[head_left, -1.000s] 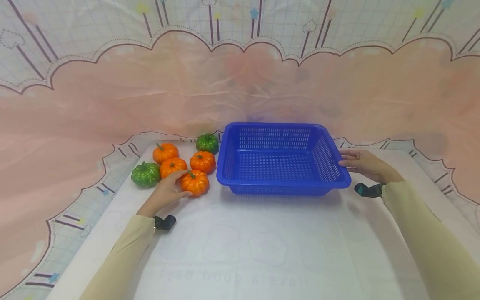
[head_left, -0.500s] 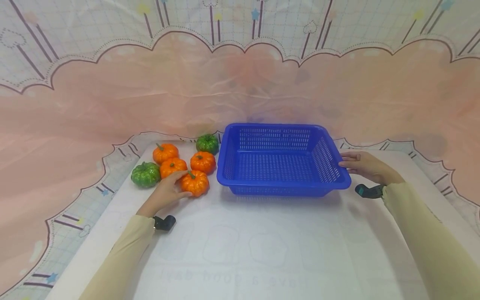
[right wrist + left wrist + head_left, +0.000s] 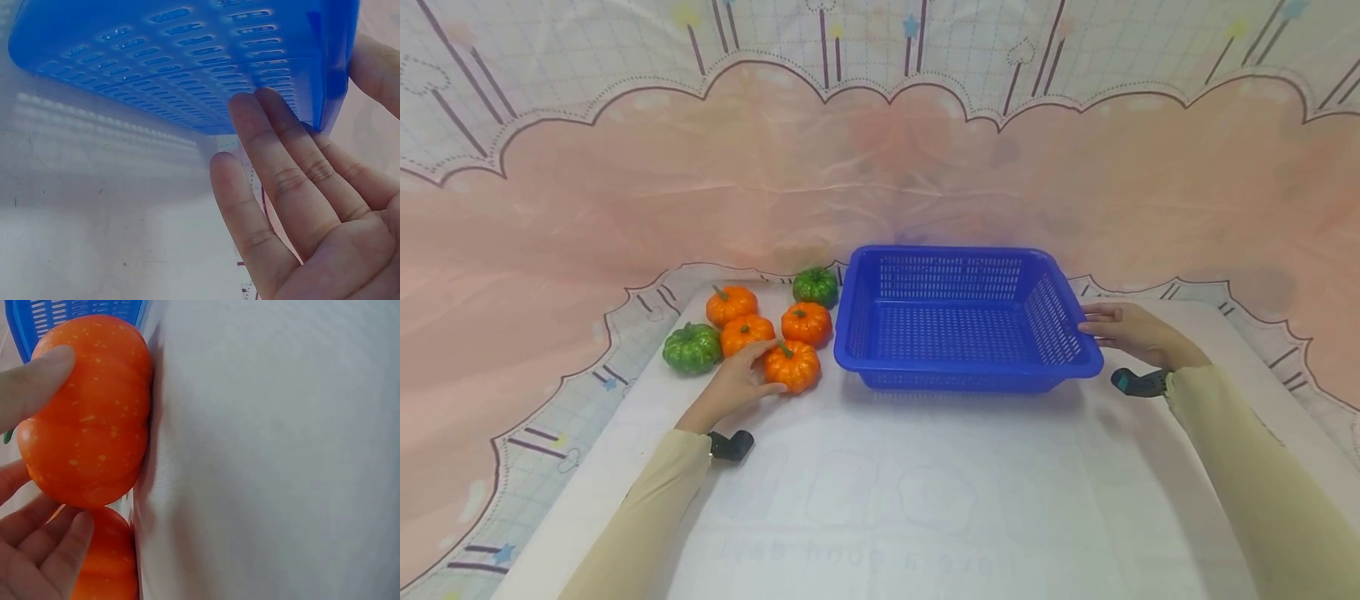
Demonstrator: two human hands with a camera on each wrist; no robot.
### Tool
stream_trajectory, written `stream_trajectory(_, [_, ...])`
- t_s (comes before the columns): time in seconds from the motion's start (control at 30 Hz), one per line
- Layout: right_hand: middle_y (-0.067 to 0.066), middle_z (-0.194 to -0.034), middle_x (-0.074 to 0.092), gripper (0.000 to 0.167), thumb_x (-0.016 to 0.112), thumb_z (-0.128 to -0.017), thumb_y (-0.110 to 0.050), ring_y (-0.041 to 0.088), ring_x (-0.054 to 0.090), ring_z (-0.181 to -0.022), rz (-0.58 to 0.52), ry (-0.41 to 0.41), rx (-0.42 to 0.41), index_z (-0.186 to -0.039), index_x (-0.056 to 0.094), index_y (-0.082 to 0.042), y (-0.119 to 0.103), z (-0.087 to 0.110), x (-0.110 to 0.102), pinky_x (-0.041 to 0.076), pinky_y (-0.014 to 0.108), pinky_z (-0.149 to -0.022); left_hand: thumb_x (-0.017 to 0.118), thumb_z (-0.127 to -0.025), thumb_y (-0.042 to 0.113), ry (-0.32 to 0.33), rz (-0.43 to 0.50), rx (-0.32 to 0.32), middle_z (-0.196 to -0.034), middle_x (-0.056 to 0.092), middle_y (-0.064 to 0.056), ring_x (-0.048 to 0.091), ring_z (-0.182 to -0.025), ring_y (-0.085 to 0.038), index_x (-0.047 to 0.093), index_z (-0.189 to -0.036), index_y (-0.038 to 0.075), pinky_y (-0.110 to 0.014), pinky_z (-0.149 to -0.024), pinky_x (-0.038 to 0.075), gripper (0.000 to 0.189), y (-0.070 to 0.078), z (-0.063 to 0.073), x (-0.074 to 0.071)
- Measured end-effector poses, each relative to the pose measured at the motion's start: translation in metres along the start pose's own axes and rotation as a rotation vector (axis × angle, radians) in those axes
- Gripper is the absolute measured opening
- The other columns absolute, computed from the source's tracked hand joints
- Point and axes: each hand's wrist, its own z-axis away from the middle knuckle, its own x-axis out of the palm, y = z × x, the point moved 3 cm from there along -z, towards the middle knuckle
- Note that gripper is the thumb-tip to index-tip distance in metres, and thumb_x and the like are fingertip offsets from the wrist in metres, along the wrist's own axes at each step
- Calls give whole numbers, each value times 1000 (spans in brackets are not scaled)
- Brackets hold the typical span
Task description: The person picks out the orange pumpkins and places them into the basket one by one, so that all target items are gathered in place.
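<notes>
My left hand [image 3: 733, 382] is round the front orange pumpkin [image 3: 794, 367], left of the basket. In the left wrist view the thumb lies on the side of this pumpkin [image 3: 87, 412], with the fingers at its lower left. A second orange pumpkin [image 3: 109, 559] shows just behind those fingers. At the right end of the blue plastic basket [image 3: 966, 367], my right hand [image 3: 1131, 332] holds the rim. The right wrist view has the thumb over the rim of the basket [image 3: 334, 94] and the fingers along its slotted outer wall. No pumpkins are inside the basket.
More pumpkins cluster at the left: an orange one [image 3: 807, 324] near the basket, another orange one [image 3: 732, 306] at the back, a green one [image 3: 692, 349] and a green one [image 3: 816, 287] farther back. A patterned cloth [image 3: 925, 183] hangs behind the white table [image 3: 887, 492].
The front orange pumpkin has shifted very slightly right, with the left hand staying at it. The right hand and the basket are practically unchanged.
</notes>
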Motion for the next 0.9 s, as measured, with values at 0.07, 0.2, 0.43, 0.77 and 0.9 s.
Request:
stream_trajectory(0.07, [28,-145,35,71,53,-96,-30,-13,56,-94,-1,-1,-3,-145,19,8,-1,1,0,49,28,-99,73,-81,24,-12,-2,-11,-144,40,-22,35,-133,-43,37,-142,2,-60,-111,27,74,-1,0,0])
stream_trajectory(0.2, [28,-146,34,69,52,-96,-27,-14,56,-94,-9,-3,-10,-145,19,9,-1,2,0,50,24,-96,73,-81,28,-35,2,-29,-146,38,-22,32,-134,-44,35,-143,4,-60,-112,24,77,-3,-1,1])
stream_trajectory(0.43, [-2,-124,57,71,53,-96,-27,-13,57,-94,-45,-16,-25,-145,17,10,-2,2,-1,51,16,-90,73,-80,27,-35,19,-28,-148,35,-23,31,-136,-43,34,-144,2,-58,-113,24,79,-2,-2,0])
stream_trajectory(0.77, [-22,-102,55,72,53,-96,-28,-11,58,-94,-68,-21,-14,-145,17,9,-2,3,0,51,14,-89,76,-78,31,-20,32,-41,-147,36,-23,38,-132,-42,39,-141,1,-55,-110,31,79,-1,0,0])
stream_trajectory(0.9, [-19,-106,55,72,53,-96,-29,-11,58,-94,-59,-19,-10,-145,17,9,-1,2,-1,51,16,-90,76,-77,33,-6,22,-47,-146,39,-23,40,-130,-42,41,-140,2,-56,-109,33,78,0,0,-1])
